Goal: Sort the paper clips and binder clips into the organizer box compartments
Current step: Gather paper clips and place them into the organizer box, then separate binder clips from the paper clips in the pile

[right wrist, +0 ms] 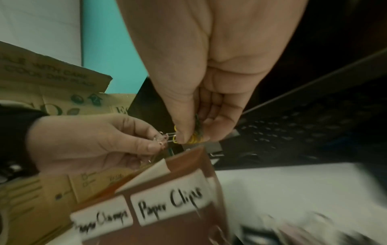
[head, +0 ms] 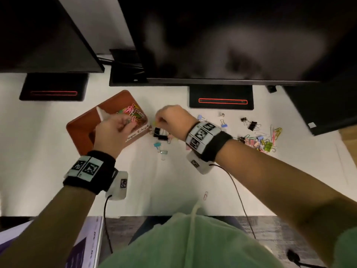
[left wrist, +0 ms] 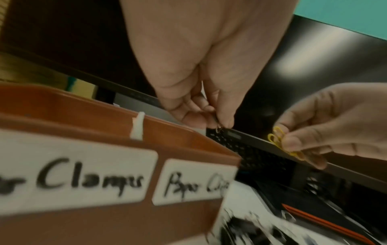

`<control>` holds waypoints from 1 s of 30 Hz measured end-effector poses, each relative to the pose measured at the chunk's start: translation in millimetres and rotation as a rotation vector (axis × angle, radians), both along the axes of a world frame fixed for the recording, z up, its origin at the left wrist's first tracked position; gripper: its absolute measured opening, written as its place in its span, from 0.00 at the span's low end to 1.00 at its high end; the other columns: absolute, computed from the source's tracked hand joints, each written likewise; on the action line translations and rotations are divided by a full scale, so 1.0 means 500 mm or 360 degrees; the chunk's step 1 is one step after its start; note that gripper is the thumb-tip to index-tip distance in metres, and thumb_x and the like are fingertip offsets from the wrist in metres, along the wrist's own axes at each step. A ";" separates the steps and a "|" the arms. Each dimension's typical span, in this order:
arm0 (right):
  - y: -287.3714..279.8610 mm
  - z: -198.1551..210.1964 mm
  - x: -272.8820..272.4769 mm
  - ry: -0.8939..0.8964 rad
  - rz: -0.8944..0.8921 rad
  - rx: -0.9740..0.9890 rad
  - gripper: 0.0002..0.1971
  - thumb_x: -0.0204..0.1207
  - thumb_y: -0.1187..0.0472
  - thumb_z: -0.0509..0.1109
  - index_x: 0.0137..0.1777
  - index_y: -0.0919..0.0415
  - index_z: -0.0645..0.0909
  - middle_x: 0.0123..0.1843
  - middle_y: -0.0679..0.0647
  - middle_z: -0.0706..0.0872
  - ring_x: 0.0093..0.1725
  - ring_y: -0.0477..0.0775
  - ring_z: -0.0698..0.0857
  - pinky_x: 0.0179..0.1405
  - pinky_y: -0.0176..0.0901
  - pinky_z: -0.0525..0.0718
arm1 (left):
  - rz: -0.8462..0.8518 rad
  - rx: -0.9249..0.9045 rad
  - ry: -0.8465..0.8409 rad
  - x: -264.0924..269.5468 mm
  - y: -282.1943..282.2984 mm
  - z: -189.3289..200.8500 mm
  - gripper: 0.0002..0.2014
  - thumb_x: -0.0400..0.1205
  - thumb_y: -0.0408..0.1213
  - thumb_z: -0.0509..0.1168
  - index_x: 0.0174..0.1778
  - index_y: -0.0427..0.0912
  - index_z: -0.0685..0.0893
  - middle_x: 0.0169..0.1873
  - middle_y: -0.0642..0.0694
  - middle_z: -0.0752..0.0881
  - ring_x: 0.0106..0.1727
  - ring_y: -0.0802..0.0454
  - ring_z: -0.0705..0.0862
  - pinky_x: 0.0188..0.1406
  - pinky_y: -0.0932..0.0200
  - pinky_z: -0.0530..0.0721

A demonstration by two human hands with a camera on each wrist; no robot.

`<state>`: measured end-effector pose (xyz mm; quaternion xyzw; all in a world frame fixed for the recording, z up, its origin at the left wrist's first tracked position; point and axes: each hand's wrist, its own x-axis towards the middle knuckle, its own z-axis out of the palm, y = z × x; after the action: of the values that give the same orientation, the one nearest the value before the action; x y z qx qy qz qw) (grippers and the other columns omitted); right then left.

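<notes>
A brown organizer box (head: 81, 130) with a white divider (head: 101, 114) holds several coloured paper clips (head: 133, 113) in its right compartment. White labels read "Paper Clamps" (right wrist: 102, 218) and "Paper Clips" (right wrist: 169, 203). My left hand (head: 127, 122) hovers over the box and pinches a small pale paper clip (left wrist: 218, 129). My right hand (head: 157, 122), just right of the box, pinches yellow paper clips (right wrist: 194, 139) between thumb and fingers. Black binder clips (head: 160, 134) lie on the desk under the right hand.
Two teal binder clips (head: 157, 145) lie near the desk's middle. A heap of mixed clips (head: 258, 142) and loose binder clips (head: 252, 124) sits at the right. One pink paper clip (head: 205, 195) lies near the front edge. Monitor stands (head: 221, 97) and screens line the back.
</notes>
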<state>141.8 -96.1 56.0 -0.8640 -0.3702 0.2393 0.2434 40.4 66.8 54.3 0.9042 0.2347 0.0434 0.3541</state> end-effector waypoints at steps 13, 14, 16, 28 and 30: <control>0.041 -0.021 -0.025 0.0031 -0.0055 0.0318 0.15 0.77 0.63 0.67 0.64 0.60 0.79 0.59 0.58 0.84 0.56 0.54 0.83 0.59 0.44 0.81 | -0.0447 -0.0107 -0.0018 -0.028 -0.014 0.002 0.11 0.77 0.38 0.68 0.55 0.47 0.78 0.49 0.48 0.81 0.45 0.55 0.82 0.46 0.58 0.84; -0.006 -0.024 -0.029 0.0016 -0.0084 0.0304 0.14 0.77 0.64 0.66 0.62 0.60 0.80 0.58 0.58 0.84 0.53 0.54 0.84 0.56 0.46 0.83 | -0.0480 -0.0157 -0.0003 -0.031 -0.035 -0.007 0.12 0.77 0.39 0.68 0.55 0.48 0.76 0.46 0.48 0.81 0.43 0.54 0.82 0.43 0.56 0.84; -0.110 -0.030 -0.040 0.0006 -0.0171 0.0204 0.11 0.77 0.64 0.66 0.59 0.59 0.82 0.54 0.56 0.85 0.44 0.51 0.83 0.49 0.46 0.85 | -0.0560 -0.0215 0.0050 -0.034 -0.082 -0.026 0.12 0.77 0.40 0.69 0.52 0.47 0.75 0.42 0.49 0.80 0.39 0.54 0.81 0.37 0.56 0.82; -0.549 -0.137 -0.138 0.0206 -0.0178 -0.0426 0.13 0.74 0.57 0.72 0.59 0.52 0.81 0.55 0.48 0.85 0.47 0.44 0.78 0.50 0.38 0.79 | -0.1148 -0.0030 0.0951 -0.096 -0.370 -0.150 0.21 0.63 0.57 0.76 0.36 0.48 0.75 0.29 0.55 0.75 0.32 0.53 0.74 0.30 0.58 0.72; -0.554 -0.151 -0.140 0.0225 -0.0139 -0.0356 0.14 0.74 0.56 0.71 0.60 0.52 0.81 0.57 0.49 0.85 0.52 0.49 0.82 0.53 0.41 0.80 | -0.1108 -0.0029 0.0990 -0.107 -0.385 -0.163 0.18 0.66 0.50 0.76 0.35 0.49 0.73 0.31 0.54 0.74 0.36 0.51 0.76 0.34 0.57 0.73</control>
<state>71.9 -373.2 -19.3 -0.8820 -0.2851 0.3285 0.1811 -13.1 -125.9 -27.0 0.8960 0.0127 -0.3534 0.2685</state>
